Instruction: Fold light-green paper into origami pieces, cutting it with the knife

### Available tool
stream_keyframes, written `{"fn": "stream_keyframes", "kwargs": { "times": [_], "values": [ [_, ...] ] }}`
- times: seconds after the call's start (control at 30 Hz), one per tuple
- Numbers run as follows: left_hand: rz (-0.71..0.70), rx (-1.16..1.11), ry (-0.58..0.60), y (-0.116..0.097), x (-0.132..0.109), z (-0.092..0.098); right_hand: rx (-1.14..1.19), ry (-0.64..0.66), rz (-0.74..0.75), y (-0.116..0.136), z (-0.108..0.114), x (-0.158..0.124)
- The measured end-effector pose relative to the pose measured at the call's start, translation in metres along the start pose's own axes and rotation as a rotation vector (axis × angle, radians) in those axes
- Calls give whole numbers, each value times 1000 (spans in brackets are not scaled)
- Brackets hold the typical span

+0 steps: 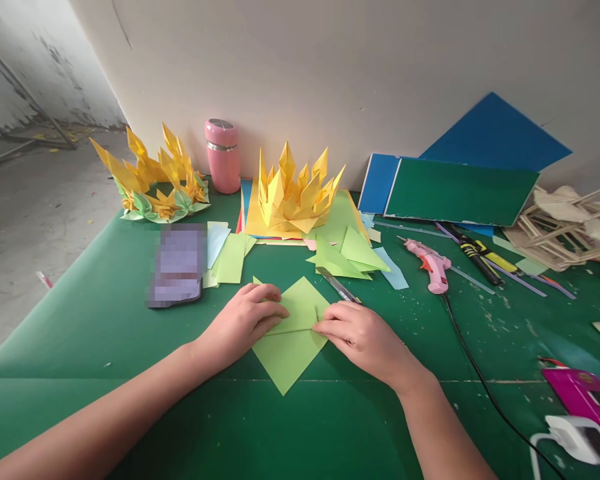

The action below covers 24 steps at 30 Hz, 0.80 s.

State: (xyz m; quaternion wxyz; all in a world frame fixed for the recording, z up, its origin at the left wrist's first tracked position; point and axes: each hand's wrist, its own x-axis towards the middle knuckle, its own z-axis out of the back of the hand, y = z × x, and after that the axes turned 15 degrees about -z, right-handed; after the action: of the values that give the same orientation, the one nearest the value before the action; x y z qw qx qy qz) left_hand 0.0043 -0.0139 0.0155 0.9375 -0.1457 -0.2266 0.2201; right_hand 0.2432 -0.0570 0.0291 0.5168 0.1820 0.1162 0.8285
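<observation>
The folded green sheet (pixel 296 317) is lying well in from the table (pixel 230 443)'s left edge: left hand (pixel 245 321) half-curled, touching it, grip unclear; right hand (pixel 357 335), fingertips nearly together, pinching its right side!

Light-green paper sheet (pixel 285 360), lying on the desk (pixel 205 420) as a diamond, corners pointing near twelve and six o'clock; a crease or folded edge crosses it roughly from nine to three.
</observation>
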Motion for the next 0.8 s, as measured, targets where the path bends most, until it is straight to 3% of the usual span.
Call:
{"fn": "stream_keyframes", "kwargs": {
  "times": [0.8],
  "values": [
    [17, -38, -11, -1, 1, 0, -64, 102, 180, 40, -29, 16]
  ]
}}
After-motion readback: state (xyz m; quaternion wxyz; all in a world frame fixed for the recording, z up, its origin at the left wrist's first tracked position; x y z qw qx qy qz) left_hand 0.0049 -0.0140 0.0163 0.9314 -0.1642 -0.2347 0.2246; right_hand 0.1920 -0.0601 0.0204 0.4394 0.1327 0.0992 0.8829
